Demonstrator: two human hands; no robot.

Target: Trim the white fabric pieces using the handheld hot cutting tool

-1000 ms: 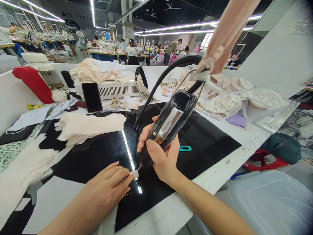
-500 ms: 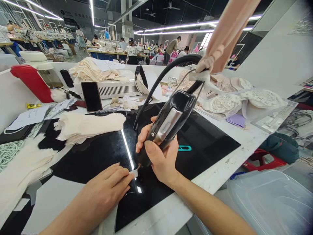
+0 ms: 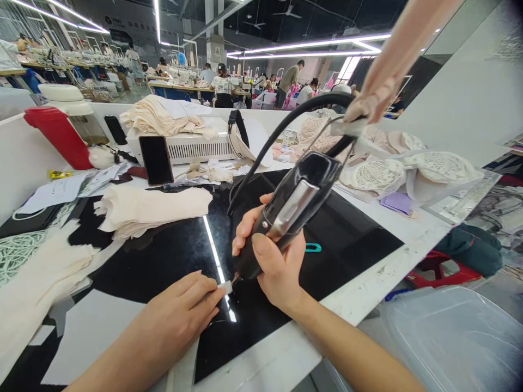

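My right hand point(image 3: 273, 258) is wrapped round a black corded hand tool point(image 3: 288, 212) with a long silver lever. The tool slants down to the left, and its narrow tip sits at a small whitish piece point(image 3: 225, 287). Whether the tip touches that piece I cannot tell. My left hand point(image 3: 183, 307) rests low, thumb and fingers pinching the other end of the piece over the glossy black board point(image 3: 163, 261). From the tool's top a thick black cord point(image 3: 281, 120) loops away, and a twisted pinkish cloth strip point(image 3: 392, 71) is tied there, leading upward.
Stacked cream fabric pieces point(image 3: 155, 207) lie left of the hands. A phone point(image 3: 156, 160) stands behind them. A turquoise clip-like piece point(image 3: 314, 247) lies right of the tool. Lace bra cups point(image 3: 376, 174) are piled at the back right. A clear plastic bin point(image 3: 457, 337) stands beside the table.
The tool's upper end has swung right and leans more, with the cloth strip shifting right too. My right hand has moved slightly right. My left hand keeps its pinch on the whitish piece.
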